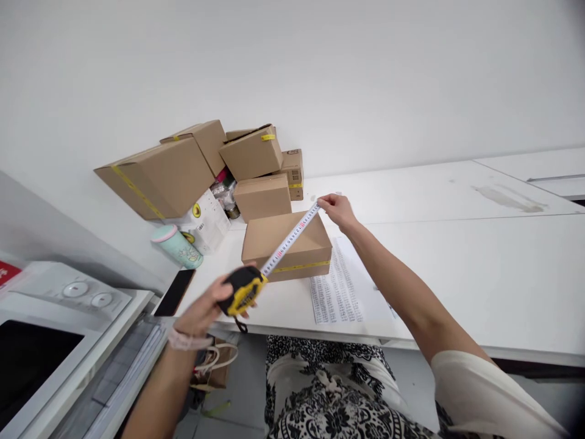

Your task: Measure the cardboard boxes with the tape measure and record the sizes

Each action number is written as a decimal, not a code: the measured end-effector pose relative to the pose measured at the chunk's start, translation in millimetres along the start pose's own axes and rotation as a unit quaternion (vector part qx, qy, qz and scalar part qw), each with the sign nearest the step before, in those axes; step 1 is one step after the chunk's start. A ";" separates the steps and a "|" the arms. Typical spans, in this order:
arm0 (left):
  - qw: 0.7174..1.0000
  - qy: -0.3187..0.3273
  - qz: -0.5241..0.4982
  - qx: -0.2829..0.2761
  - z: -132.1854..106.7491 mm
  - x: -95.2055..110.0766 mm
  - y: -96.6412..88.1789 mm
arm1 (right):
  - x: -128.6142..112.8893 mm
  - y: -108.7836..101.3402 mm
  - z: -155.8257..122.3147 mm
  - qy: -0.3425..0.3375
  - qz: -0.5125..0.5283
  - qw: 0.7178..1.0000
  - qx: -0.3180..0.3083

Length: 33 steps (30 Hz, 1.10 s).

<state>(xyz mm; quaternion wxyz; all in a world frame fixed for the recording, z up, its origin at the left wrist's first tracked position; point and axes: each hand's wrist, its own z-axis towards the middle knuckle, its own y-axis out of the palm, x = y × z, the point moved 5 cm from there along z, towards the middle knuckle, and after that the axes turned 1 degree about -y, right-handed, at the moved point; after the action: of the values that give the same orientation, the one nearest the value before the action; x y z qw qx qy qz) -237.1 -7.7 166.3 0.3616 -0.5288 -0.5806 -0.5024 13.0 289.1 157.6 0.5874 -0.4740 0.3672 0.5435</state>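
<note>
A black and yellow tape measure [244, 289] sits in my left hand [208, 305], which is closed around its case. Its white blade [292, 238] is drawn out on a slant, up and to the right. At the far end, my right hand [337, 209] pinches the blade's tip between thumb and fingers. Below the stretched blade lies a closed cardboard box [286, 244] with a strip of yellow tape along its front side. Whether the blade touches the box I cannot tell. Part of the box's left front is hidden behind the tape measure.
Behind stand several more cardboard boxes [155, 177], some stacked. A mint tumbler [177, 247] and a dark phone-like slab [175, 292] are on the left. Printed sheets [338, 292] lie right of the box. A white microwave [46, 329] stands at lower left, and the white table's front edge [320, 334] runs before me.
</note>
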 end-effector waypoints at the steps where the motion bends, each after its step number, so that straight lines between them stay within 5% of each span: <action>1: 0.999 -0.018 -0.032 -0.031 -4.5 -16.6 20.2 | -2.3 10.6 3.2 -0.001 -0.012 1.000 -0.020; 4: 0.987 -0.028 -0.125 -0.093 -3.3 -56.2 76.0 | -2.3 45.6 8.5 -0.004 -0.070 0.994 -0.079; 9: 0.988 0.021 -0.152 -0.030 27.0 -72.1 119.7 | 6.9 84.7 20.4 -0.021 -0.139 0.983 -0.120; 19: 0.982 0.006 -0.183 0.042 38.9 -65.5 106.6 | 18.3 96.8 31.1 -0.027 -0.244 0.959 -0.139; 33: 0.983 0.011 -0.182 0.025 30.5 -80.2 116.9 | 8.5 94.5 20.5 -0.012 -0.267 0.949 -0.165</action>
<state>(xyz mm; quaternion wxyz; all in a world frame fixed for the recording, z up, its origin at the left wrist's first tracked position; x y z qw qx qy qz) -105.1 -5.9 106.3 0.2833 -0.3997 -0.6757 -0.5508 -80.7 307.4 140.4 0.6288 -0.6387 0.1256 0.4253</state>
